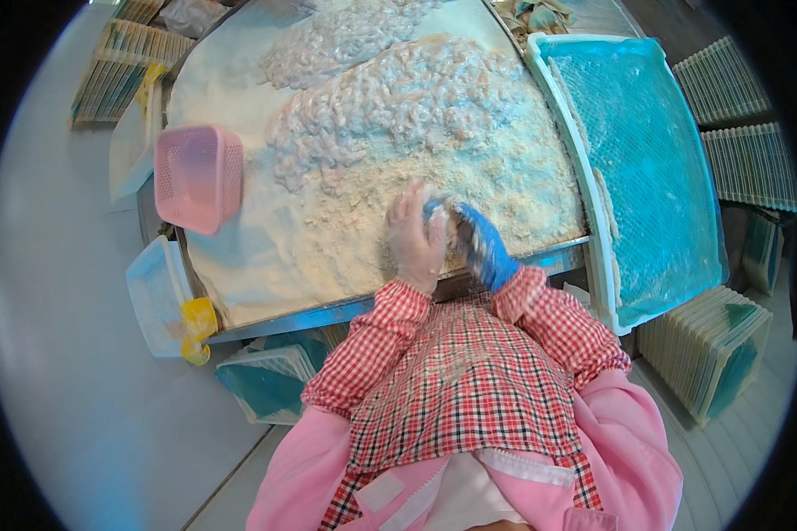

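Observation:
My left hand (pixel 414 234), in a thin clear glove dusted with powder, is at the front edge of the work table (pixel 283 305). Against it comes my right hand (pixel 484 248), in a blue glove whose fingers are coated with pale powder. Both hands are curled together, slightly smeared by motion. Whatever lies between them is hidden by the fingers. Just beyond and around them spreads clumpy pale flour or crumbs (pixel 354 208). Farther back lies a large heap of wet, pinkish-white raw pieces (pixel 416 97), partly sunk in the powder.
A white-rimmed tray with a turquoise mesh bottom (pixel 638 168) stands along the right side. A pink plastic basket (pixel 190 190) sits at the left edge, near a pale blue container (pixel 161 301) with a yellow cloth-like piece (pixel 197 327). Stacked trays (pixel 704 350) stand on the floor.

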The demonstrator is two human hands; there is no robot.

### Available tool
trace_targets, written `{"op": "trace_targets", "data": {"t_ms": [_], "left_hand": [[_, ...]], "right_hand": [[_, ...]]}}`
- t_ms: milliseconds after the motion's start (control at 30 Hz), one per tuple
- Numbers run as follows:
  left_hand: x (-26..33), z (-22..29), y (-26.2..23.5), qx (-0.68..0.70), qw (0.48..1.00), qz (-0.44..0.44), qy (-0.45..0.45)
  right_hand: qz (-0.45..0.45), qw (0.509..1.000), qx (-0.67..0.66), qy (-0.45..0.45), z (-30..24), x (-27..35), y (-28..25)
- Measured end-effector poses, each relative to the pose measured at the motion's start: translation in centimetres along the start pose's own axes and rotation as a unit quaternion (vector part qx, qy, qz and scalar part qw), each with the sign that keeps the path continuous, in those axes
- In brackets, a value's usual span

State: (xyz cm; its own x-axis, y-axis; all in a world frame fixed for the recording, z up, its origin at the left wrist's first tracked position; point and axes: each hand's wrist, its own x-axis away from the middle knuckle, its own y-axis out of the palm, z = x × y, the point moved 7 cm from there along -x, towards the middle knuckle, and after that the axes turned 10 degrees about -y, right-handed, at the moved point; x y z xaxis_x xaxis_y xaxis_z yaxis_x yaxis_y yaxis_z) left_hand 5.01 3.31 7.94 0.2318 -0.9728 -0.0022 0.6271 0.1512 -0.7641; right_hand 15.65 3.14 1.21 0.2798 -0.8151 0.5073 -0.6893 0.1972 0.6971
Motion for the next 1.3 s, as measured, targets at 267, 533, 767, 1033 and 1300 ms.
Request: {"op": "trace_targets", "data": {"t_ms": [267, 533, 767, 1033, 1300], "left_hand": [[-1.5, 2.2, 6.1, -0.012, 0.997, -0.039, 0.063], [-1.6, 6.8, 7.5, -0.109, 0.975, -0.106, 0.161], [-6.6, 6.2, 9.4, -0.056, 0.963, -0.110, 0.242], [-5.1, 6.1, 7.6, 0.324, 0.916, -0.220, -0.093], [-1.7, 5.7, 4.7, 0.030, 0.988, -0.150, 0.012]], "right_hand": [[0.002, 0.979, -0.038, -0.199, 1.4, -0.2, -2.0], [-0.025, 0.994, 0.016, -0.104, -1.3, 0.7, -5.8], [-0.080, 0.985, -0.140, -0.059, -4.8, 1.1, -6.0], [-0.028, 0.941, -0.307, -0.140, -7.6, -0.8, -9.5], [-0.186, 0.891, -0.374, -0.176, -6.3, -2.7, -5.1]]}}
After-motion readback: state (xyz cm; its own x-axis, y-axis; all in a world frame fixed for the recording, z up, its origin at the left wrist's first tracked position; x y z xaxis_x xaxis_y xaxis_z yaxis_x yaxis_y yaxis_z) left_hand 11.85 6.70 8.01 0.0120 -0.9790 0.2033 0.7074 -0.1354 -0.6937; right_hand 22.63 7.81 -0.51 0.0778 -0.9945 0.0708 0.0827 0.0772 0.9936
